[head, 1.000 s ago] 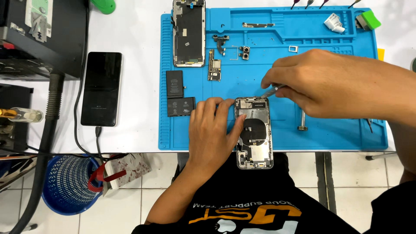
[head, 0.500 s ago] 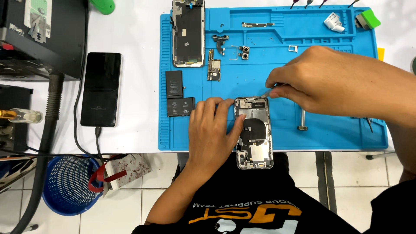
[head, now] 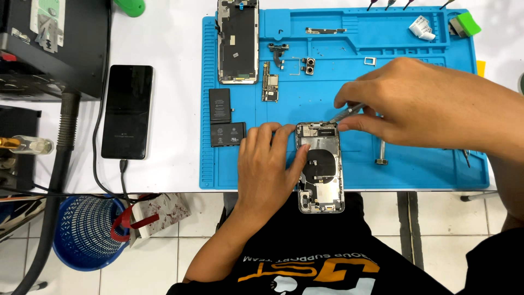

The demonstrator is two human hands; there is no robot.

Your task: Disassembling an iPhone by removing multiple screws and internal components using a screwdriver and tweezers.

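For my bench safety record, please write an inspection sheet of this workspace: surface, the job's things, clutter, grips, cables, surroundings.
Surface: blue rubber repair mat on a white table.
Job's things: opened grey phone housing overhanging the table's front edge; thin metal tool, tip at the housing's top edge.
Clutter: detached black screen panel, L-shaped black battery, small camera modules, green block.
Grips: left hand presses on the housing; right hand pinches the tool.
Cables: black cable plugged into a black smartphone.
Surroundings: blue mesh bin on a tiled floor.
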